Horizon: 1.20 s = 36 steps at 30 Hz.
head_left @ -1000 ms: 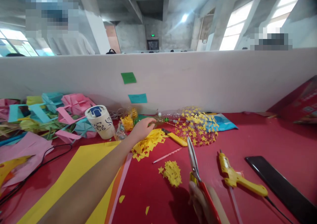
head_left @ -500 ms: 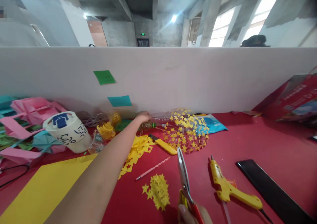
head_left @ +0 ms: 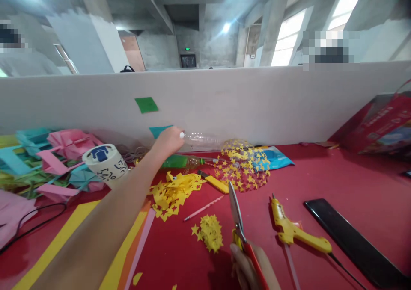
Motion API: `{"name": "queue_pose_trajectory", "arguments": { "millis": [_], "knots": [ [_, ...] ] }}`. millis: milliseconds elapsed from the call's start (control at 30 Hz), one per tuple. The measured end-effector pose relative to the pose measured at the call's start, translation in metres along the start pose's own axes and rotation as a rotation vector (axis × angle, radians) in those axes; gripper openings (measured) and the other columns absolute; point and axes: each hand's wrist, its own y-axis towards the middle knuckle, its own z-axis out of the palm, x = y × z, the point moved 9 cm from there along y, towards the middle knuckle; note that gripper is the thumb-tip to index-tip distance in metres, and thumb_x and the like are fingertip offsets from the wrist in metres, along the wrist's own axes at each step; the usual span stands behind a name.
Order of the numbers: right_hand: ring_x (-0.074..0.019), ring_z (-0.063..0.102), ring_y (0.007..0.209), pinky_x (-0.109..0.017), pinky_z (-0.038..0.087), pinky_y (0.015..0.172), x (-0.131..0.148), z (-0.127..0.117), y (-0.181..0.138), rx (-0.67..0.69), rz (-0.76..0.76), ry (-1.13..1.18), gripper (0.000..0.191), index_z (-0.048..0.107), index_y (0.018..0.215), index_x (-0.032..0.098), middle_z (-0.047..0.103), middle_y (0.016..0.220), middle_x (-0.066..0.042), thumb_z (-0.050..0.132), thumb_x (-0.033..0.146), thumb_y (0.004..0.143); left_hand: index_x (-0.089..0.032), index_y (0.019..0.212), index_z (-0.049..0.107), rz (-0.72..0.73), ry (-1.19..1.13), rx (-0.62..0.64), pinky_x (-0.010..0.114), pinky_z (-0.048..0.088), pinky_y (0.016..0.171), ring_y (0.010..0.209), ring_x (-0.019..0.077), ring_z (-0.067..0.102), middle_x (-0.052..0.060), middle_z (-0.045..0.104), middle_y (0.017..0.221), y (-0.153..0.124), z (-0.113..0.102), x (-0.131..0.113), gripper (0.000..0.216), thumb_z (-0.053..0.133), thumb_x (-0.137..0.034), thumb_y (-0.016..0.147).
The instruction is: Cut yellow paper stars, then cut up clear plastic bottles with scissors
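My left hand [head_left: 171, 139] is stretched far across the table and closed around the white-capped neck of a clear plastic bottle [head_left: 203, 140], raised a little and lying sideways. Under it rests a green-labelled bottle [head_left: 180, 161], and to the right a clear rounded form dotted with yellow stars [head_left: 242, 166]. Near the front, my right hand [head_left: 248, 264] grips scissors [head_left: 236, 208] with red and yellow handles, blades together and pointing away. Beside them are a heap of cut yellow stars [head_left: 210, 234], a pink pencil [head_left: 204, 208] and a yellow cutter knife [head_left: 216, 183].
Yellow paper scraps [head_left: 175, 191] lie mid-table. A yellow glue gun [head_left: 295, 234] and a black slab-like object [head_left: 346, 238] are at right. Left stand a white cup [head_left: 107, 166] and folded paper shapes [head_left: 64, 153]. A white partition [head_left: 257, 102] borders the back; a blue packet [head_left: 278, 158] lies before it.
My left hand has lifted the clear bottle by its neck, up and slightly left. The scissors stay in my right hand. The view has shifted a little to the left.
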Motion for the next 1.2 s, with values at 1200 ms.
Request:
{"name": "queue_pose_trajectory", "arguments": {
  "millis": [1200],
  "knots": [
    [-0.0308, 0.071, 0.087, -0.033, 0.046, 0.069, 0.079, -0.051, 0.035, -0.060, -0.113, -1.411, 0.049, 0.073, 0.087, 0.015, 0.076, 0.094, -0.017, 0.039, 0.049, 0.096, -0.024, 0.109, 0.062, 0.138, -0.494, -0.615, 0.032, 0.050, 0.085, 0.096, 0.0180, 0.057, 0.006, 0.051, 0.102, -0.301, -0.038, -0.017, 0.029, 0.062, -0.012, 0.082]
  ]
}}
